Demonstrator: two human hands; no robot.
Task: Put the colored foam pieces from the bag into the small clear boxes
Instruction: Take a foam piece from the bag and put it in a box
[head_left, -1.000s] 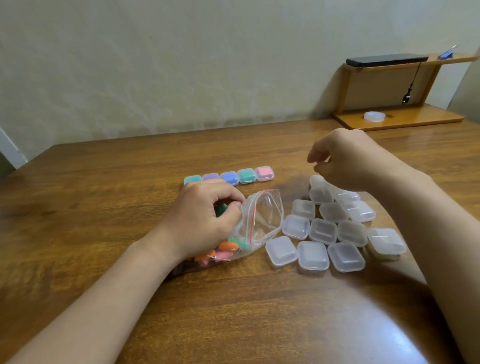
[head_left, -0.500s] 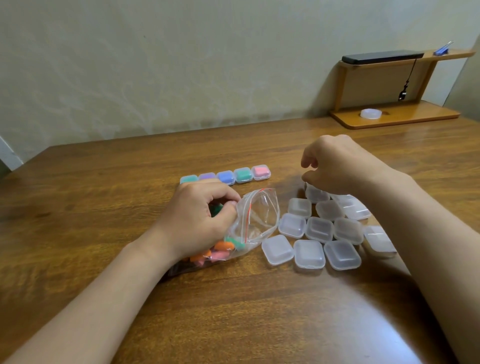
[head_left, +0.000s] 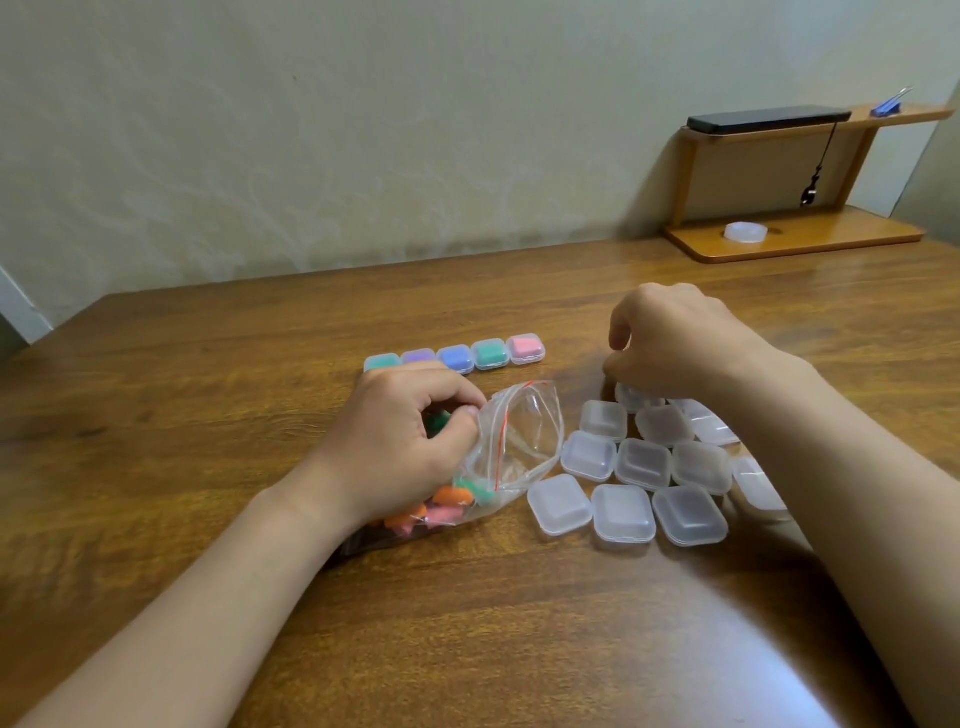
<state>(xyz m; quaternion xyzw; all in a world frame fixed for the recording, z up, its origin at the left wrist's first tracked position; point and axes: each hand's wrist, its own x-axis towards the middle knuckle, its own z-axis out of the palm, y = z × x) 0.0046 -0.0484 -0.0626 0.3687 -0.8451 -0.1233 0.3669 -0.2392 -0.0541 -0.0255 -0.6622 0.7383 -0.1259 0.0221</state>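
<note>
The wooden worktop (head_left: 208, 415) held everything. The right hand (head_left: 675, 343) had come down a little since a moment before. Its fingers were curled low over the back of the bunch of boxes. I could not tell if it held a box or only touched one. The left hand (head_left: 395, 441) had stayed put at the mouth of the zip bag (head_left: 524, 431), which lay open on its side. Beside the bag sat the empty clear boxes (head_left: 641, 465), close together. Behind it stood a row of five filled boxes (head_left: 456, 357). Orange and pink foam pieces (head_left: 441, 506) were left in the bag. The left hand pinched a green foam piece (head_left: 437, 422). It looked like the next box was being picked for that green one
</note>
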